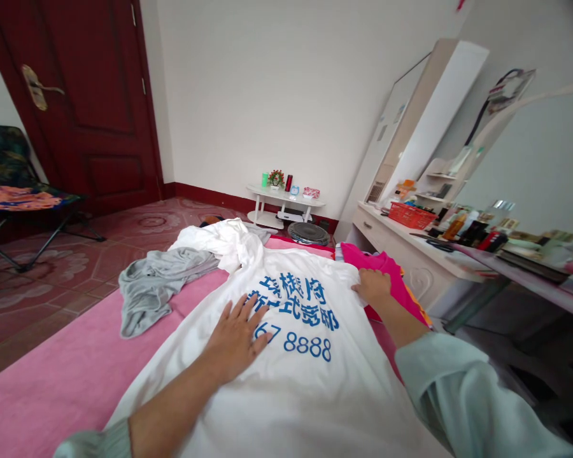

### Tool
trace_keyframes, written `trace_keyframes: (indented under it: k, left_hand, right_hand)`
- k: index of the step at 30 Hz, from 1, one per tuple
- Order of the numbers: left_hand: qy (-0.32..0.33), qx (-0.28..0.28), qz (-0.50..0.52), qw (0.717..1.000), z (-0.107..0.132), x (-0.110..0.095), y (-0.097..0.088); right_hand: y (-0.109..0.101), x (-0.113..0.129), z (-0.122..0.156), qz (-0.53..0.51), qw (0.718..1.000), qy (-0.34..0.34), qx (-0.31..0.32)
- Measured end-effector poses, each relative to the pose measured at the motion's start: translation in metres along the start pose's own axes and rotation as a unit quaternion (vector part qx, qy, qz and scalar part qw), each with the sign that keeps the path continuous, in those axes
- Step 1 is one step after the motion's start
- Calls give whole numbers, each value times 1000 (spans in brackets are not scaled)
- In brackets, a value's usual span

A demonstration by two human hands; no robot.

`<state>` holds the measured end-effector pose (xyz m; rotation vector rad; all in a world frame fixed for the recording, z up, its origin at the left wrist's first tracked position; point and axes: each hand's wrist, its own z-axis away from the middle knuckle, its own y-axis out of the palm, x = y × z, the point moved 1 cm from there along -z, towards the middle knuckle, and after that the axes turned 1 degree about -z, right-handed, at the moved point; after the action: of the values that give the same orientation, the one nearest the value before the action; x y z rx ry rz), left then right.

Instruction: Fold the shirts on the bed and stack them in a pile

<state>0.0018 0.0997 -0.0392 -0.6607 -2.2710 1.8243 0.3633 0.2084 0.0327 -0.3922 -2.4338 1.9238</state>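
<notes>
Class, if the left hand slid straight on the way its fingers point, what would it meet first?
Probably more of the blue lettering on the white shirt, where the left hand lies flat; exact depth beyond the fingertips is hard to judge.

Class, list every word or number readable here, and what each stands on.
"67 8888": bottom blue line on the white fabric T-shirt; the bare left hand may hide preceding digits.
"府": end of its top line; other characters creased.
"式", "邸": its middle line; rest creased or partly covered.
Labels on the small amber and dark bottles: too small to read.
</notes>
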Motion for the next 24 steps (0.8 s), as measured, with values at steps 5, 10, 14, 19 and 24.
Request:
trace_keyframes:
  k: [5, 10, 14, 19, 24]
  left_hand:
    - [2, 0, 1, 1000, 2, 0, -1]
    - [27, 1, 17, 999, 1, -2, -9]
    - [36, 5, 35, 999, 0, -4, -11]
    - [35, 4, 42, 998, -1, -4, -9]
    - [37, -5, 42, 998, 0, -3, -9]
  right_hand:
    - [-27, -17, -3, 29, 999, 6, -17]
    - [-49, -75, 5, 46, 993, 66, -84]
    - [-40, -98, 12, 79, 991, 104, -33]
    - [-32, -51, 25, 55, 994, 53, -81]
    - [-10, 34, 62, -85, 988, -106, -74]
